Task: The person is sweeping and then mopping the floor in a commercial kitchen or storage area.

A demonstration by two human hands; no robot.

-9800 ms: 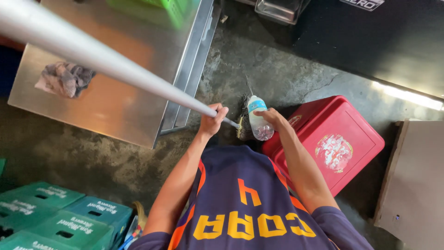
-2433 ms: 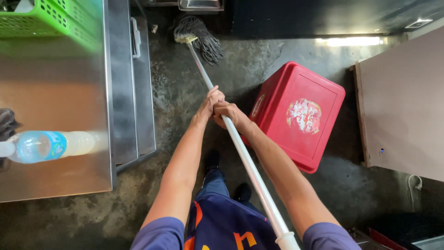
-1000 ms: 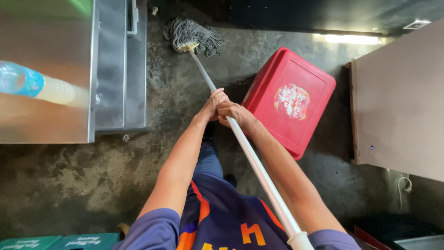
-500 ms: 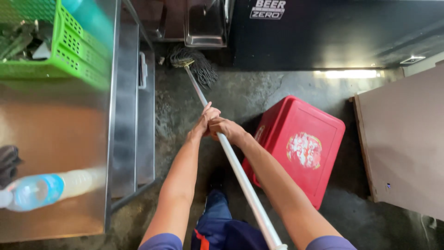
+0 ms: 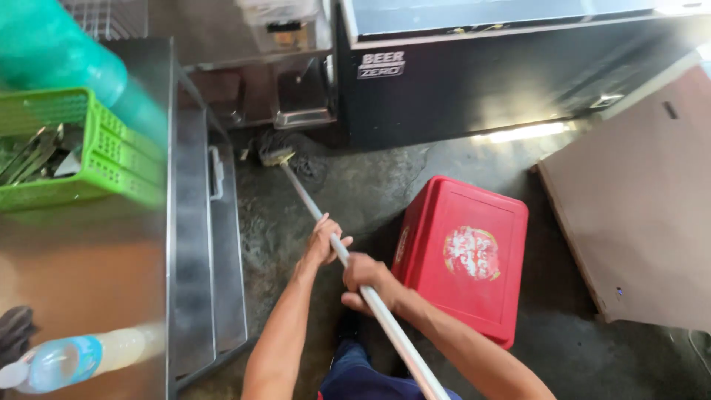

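Steel counter [image 5: 89,281] far left of the fingers: green basket [image 5: 81,148], plastic bottle [image 5: 67,363]. Left hand [image 5: 322,243] and right hand [image 5: 368,280] both wrapped around the mop handle [image 5: 355,274]; mop head [image 5: 285,152] on wet floor ahead, against the black cooler [image 5: 474,74]. Red crate [image 5: 463,255] just right of the fingers, brown board [image 5: 644,215] beyond.

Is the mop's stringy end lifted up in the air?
No, the mop head lies on the wet floor while both hands, left hand and right hand, grip its pole.
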